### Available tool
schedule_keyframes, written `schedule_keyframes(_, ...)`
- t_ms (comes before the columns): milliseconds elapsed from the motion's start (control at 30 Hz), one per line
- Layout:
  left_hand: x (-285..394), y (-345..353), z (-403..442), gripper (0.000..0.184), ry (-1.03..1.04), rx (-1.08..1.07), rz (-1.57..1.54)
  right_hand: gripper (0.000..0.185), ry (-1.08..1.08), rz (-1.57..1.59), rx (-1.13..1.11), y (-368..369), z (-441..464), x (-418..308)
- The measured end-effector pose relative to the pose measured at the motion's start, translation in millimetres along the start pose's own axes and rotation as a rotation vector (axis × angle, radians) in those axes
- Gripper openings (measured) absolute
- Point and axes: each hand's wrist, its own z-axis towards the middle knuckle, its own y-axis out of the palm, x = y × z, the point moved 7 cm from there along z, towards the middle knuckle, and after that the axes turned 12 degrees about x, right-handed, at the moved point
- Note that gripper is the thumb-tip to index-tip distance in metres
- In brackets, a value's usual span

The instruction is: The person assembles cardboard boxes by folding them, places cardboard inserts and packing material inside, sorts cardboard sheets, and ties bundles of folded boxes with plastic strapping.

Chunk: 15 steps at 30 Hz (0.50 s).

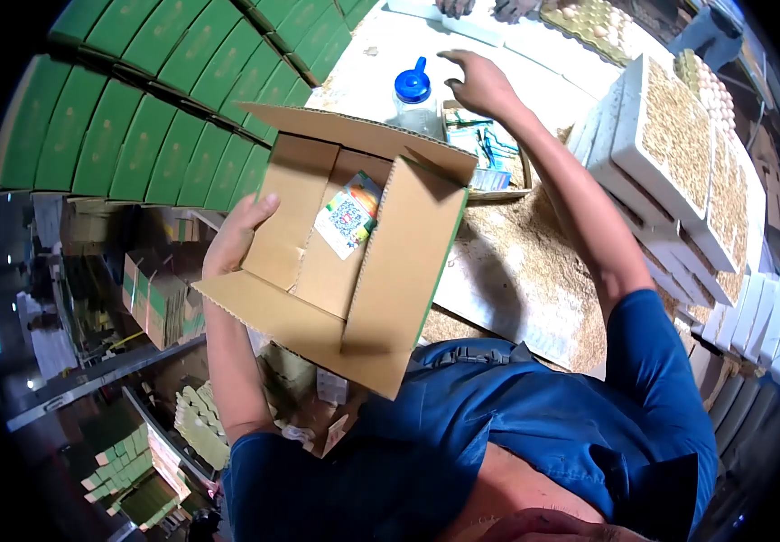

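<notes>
My left hand grips the side wall of an open cardboard box, its thumb over the edge. The box is tilted toward me with its flaps spread. Inside lies a printed card with a QR code. My right hand is stretched out over the white table, fingers apart, with nothing visible in it. Just left of it stands a clear bottle with a blue lid; hand and lid look apart. Below my right hand sits a shallow carton of blue and white packets.
Green boxes are stacked at the left. White foam boxes filled with husks stand at the right. Egg trays and a co-worker's gloved hands are at the far end. Husks lie scattered over the white table.
</notes>
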Motion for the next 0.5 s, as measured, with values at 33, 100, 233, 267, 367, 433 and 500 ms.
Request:
schedule_keyframes(33, 0, -1, 0, 0.048, -0.003, 0.014, -0.009, 0.051, -0.122, -0.063, 0.016, 22, 14, 0)
schedule_keyframes(100, -2, -5, 1, 0.049, -0.033, 0.07, -0.073, 0.052, -0.325, -0.175, 0.004, 69, 37, 8)
schedule_keyframes(233, 10, 7, -10, 0.048, -0.022, 0.034, -0.162, 0.028, -0.336, -0.121, -0.284, 126, 54, 45)
schedule_keyframes(267, 8, 4, -7, 0.046, -0.016, -0.011, -0.163, 0.019, -0.399, -0.146, -0.254, 115, 53, 38)
schedule_keyframes(367, -1, -9, 6, 0.05, 0.048, -0.006, -0.156, 0.022, -0.33, 0.007, -0.384, 103, 59, 33)
schedule_keyframes(433, 5, -6, 8, 0.052, 0.12, -0.06, -0.059, 0.03, -0.343, 0.027, -0.463, 75, 47, 10)
schedule_keyframes(500, 4, -7, 8, 0.054, 0.113, -0.049, -0.046, 0.038, -0.286, 0.121, -0.568, 76, 40, 3)
